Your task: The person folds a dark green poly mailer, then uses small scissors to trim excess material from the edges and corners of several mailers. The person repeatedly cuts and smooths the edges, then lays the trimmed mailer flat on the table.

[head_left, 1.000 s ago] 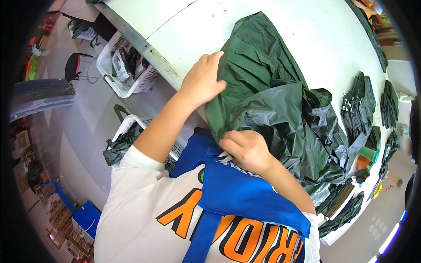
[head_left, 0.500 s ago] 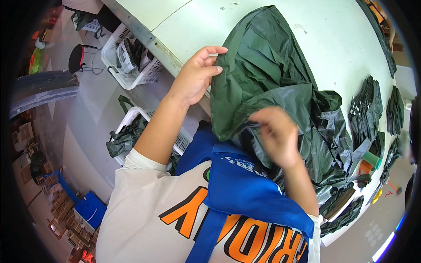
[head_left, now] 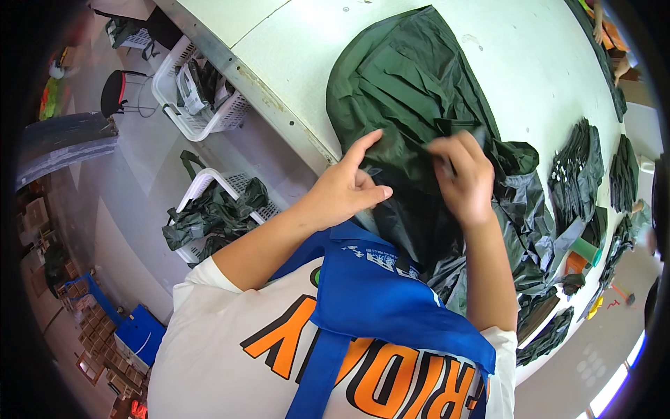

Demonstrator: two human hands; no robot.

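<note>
A dark green, thin, shiny cloth piece, maybe part of a rainwear garment, lies on the pale table with its rounded end pointing away from me. Its near part bunches up and hangs over the table edge against my apron. Over the cloth's left side, my left hand has its thumb and forefinger spread apart, with nothing between them. My right hand is at the cloth's middle, fingers curled in and pinching a fold of it; the fingertips are slightly blurred.
The white table has a metal edge at left. White plastic baskets with dark items stand beyond it. Several stacks of dark green pieces lie along the right, near a green spool. Another person's hand shows at upper right.
My left hand has let go of the cloth's left edge and come down toward me. My right hand has moved a little away from me, to the cloth's middle.
</note>
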